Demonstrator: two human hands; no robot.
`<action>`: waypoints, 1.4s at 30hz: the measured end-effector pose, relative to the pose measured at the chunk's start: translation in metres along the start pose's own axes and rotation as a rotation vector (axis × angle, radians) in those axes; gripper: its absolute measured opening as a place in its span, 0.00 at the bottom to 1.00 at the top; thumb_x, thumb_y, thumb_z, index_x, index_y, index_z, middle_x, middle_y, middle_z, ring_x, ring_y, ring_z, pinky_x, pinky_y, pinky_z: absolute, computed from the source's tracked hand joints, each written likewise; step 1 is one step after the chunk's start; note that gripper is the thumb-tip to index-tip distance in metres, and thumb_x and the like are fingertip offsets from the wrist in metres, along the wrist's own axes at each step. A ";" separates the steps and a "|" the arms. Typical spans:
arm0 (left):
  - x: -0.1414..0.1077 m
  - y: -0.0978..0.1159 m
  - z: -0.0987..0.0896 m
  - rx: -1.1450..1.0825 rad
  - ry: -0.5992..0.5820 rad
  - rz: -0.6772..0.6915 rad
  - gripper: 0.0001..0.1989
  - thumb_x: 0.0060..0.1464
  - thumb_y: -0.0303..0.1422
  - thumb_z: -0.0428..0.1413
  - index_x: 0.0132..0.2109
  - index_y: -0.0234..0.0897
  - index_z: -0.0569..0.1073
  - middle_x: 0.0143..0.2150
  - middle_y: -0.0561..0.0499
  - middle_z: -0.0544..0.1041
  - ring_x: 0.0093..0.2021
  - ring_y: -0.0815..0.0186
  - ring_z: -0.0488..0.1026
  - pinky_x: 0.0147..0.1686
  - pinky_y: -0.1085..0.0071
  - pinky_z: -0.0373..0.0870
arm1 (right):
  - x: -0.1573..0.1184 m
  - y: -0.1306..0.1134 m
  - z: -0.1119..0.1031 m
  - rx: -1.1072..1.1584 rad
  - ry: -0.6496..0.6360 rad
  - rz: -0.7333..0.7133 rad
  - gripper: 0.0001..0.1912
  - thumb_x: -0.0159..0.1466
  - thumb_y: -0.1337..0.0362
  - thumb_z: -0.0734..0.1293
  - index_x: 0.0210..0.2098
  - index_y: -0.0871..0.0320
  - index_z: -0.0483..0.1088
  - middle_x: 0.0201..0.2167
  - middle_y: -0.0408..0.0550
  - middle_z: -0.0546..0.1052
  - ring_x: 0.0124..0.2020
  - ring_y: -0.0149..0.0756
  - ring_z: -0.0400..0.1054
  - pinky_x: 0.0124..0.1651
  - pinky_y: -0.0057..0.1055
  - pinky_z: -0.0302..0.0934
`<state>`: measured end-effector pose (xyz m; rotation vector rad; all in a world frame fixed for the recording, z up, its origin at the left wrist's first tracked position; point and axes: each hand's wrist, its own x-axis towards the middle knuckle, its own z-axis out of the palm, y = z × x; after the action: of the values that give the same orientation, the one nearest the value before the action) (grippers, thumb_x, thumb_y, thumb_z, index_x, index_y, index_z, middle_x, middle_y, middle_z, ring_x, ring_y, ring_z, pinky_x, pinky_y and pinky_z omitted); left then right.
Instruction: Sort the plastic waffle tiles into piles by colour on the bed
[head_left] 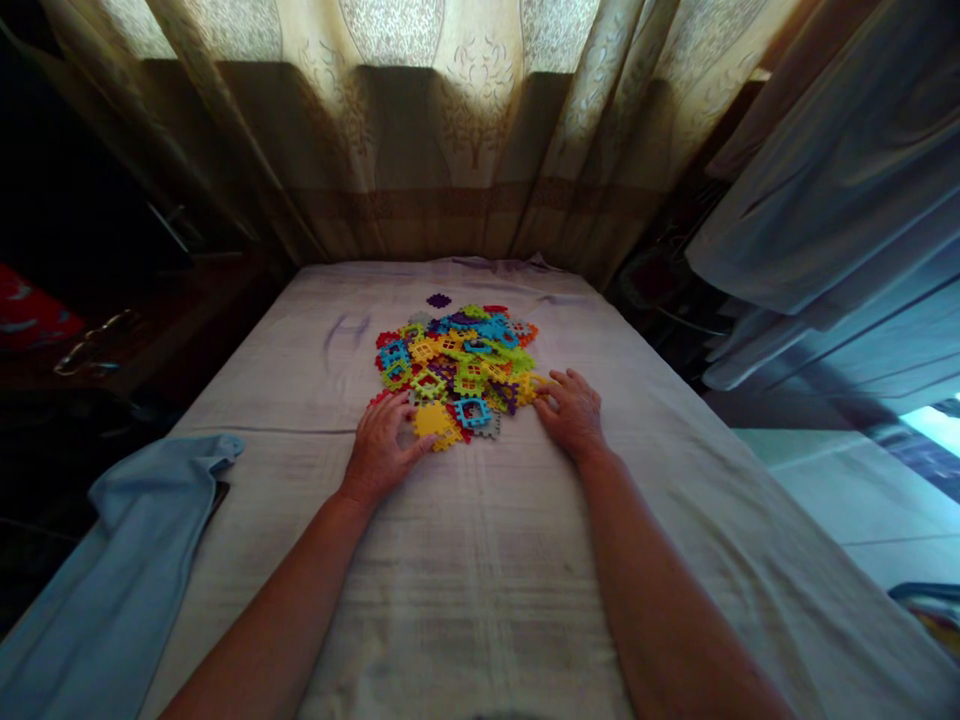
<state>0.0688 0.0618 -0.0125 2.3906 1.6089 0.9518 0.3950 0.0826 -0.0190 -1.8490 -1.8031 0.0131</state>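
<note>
Multicolored plastic pieces [466, 362] heaped between and just beyond both hands [386, 445].

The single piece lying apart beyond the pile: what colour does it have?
The single piece is dark purple, seen best in the head view.

1 heap of notched tiles [469, 375], multicoloured, some windowed, overlapping on pale sheet [480, 570]; 1 purple tile [439, 300], flat, beyond.
</note>
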 end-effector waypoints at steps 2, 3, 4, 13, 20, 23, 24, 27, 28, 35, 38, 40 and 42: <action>0.000 0.000 0.000 -0.003 -0.003 0.002 0.21 0.55 0.50 0.56 0.48 0.39 0.71 0.61 0.40 0.72 0.62 0.50 0.67 0.63 0.49 0.60 | 0.001 0.001 0.000 0.017 0.004 -0.008 0.10 0.61 0.63 0.65 0.40 0.53 0.77 0.57 0.52 0.73 0.63 0.52 0.58 0.61 0.54 0.52; 0.000 0.000 0.000 0.000 -0.002 0.001 0.21 0.55 0.50 0.56 0.48 0.39 0.71 0.60 0.40 0.72 0.61 0.51 0.67 0.63 0.49 0.60 | 0.002 0.002 0.000 0.026 0.013 -0.009 0.10 0.61 0.63 0.65 0.40 0.53 0.77 0.56 0.52 0.74 0.63 0.52 0.59 0.61 0.53 0.52; 0.000 0.000 0.000 0.003 -0.001 -0.001 0.21 0.55 0.50 0.56 0.48 0.39 0.71 0.60 0.40 0.72 0.61 0.51 0.67 0.63 0.49 0.61 | 0.004 0.003 0.000 0.037 0.030 -0.009 0.10 0.61 0.63 0.65 0.40 0.53 0.76 0.55 0.52 0.74 0.62 0.50 0.60 0.61 0.51 0.53; 0.001 0.001 0.000 0.005 -0.010 -0.005 0.21 0.55 0.48 0.57 0.48 0.38 0.71 0.60 0.40 0.72 0.61 0.50 0.68 0.62 0.50 0.62 | 0.005 0.026 -0.018 -0.100 0.202 0.343 0.13 0.62 0.64 0.60 0.40 0.59 0.76 0.47 0.56 0.77 0.51 0.47 0.66 0.55 0.47 0.59; 0.001 0.001 -0.001 0.018 -0.023 -0.009 0.21 0.55 0.48 0.56 0.48 0.38 0.72 0.60 0.38 0.72 0.61 0.50 0.68 0.61 0.49 0.63 | 0.001 0.017 -0.017 -0.184 0.058 0.360 0.16 0.63 0.61 0.62 0.47 0.57 0.74 0.48 0.55 0.75 0.53 0.46 0.64 0.54 0.44 0.57; 0.001 0.001 0.000 0.022 -0.029 -0.010 0.21 0.55 0.48 0.56 0.48 0.38 0.72 0.61 0.38 0.72 0.61 0.50 0.68 0.61 0.49 0.63 | 0.002 0.012 -0.017 -0.185 0.026 0.318 0.17 0.63 0.60 0.63 0.49 0.56 0.74 0.52 0.55 0.74 0.55 0.47 0.62 0.55 0.45 0.57; 0.001 0.001 0.000 0.024 -0.030 -0.010 0.21 0.55 0.48 0.56 0.48 0.38 0.72 0.61 0.38 0.72 0.61 0.50 0.68 0.61 0.48 0.63 | 0.002 0.011 -0.017 -0.186 0.020 0.315 0.17 0.63 0.60 0.63 0.49 0.55 0.74 0.53 0.55 0.73 0.56 0.47 0.62 0.56 0.46 0.56; 0.000 0.001 0.000 0.028 -0.028 -0.010 0.21 0.54 0.48 0.57 0.48 0.38 0.72 0.60 0.38 0.72 0.61 0.50 0.68 0.61 0.48 0.63 | 0.002 0.012 -0.018 -0.182 0.016 0.369 0.16 0.64 0.60 0.63 0.48 0.56 0.75 0.55 0.55 0.73 0.57 0.48 0.61 0.56 0.49 0.56; 0.000 0.001 0.000 0.028 -0.027 -0.007 0.21 0.54 0.48 0.57 0.48 0.37 0.72 0.60 0.38 0.72 0.61 0.50 0.68 0.61 0.49 0.63 | 0.002 0.013 -0.018 -0.181 0.017 0.395 0.16 0.64 0.60 0.62 0.48 0.56 0.75 0.55 0.55 0.73 0.57 0.49 0.61 0.56 0.50 0.56; 0.000 0.002 -0.002 0.019 -0.010 0.012 0.21 0.54 0.48 0.58 0.48 0.38 0.72 0.60 0.39 0.72 0.60 0.51 0.69 0.60 0.49 0.64 | 0.001 0.015 -0.019 -0.158 0.155 0.431 0.17 0.61 0.62 0.62 0.46 0.57 0.76 0.52 0.58 0.74 0.55 0.51 0.62 0.55 0.53 0.56; 0.000 0.002 -0.002 0.007 -0.004 0.033 0.22 0.54 0.49 0.58 0.48 0.37 0.72 0.60 0.38 0.72 0.60 0.50 0.69 0.60 0.49 0.64 | 0.005 0.005 -0.019 -0.057 0.274 0.280 0.16 0.60 0.64 0.63 0.45 0.57 0.76 0.54 0.58 0.74 0.56 0.50 0.64 0.56 0.52 0.57; 0.000 0.002 -0.003 0.002 0.010 0.051 0.23 0.54 0.49 0.57 0.49 0.37 0.72 0.60 0.38 0.72 0.61 0.50 0.69 0.61 0.48 0.63 | 0.008 -0.008 -0.019 0.048 0.302 0.128 0.14 0.60 0.65 0.62 0.42 0.57 0.77 0.50 0.57 0.77 0.53 0.48 0.67 0.56 0.49 0.59; 0.000 0.003 -0.003 0.001 0.017 0.069 0.23 0.54 0.50 0.58 0.49 0.37 0.72 0.60 0.38 0.72 0.61 0.50 0.68 0.62 0.47 0.62 | 0.009 -0.024 -0.019 0.172 0.255 -0.017 0.12 0.61 0.64 0.62 0.38 0.57 0.77 0.43 0.55 0.79 0.48 0.45 0.71 0.54 0.44 0.62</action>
<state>0.0700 0.0598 -0.0090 2.4604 1.5415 0.9861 0.3806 0.0824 0.0100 -1.6354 -1.5903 -0.0684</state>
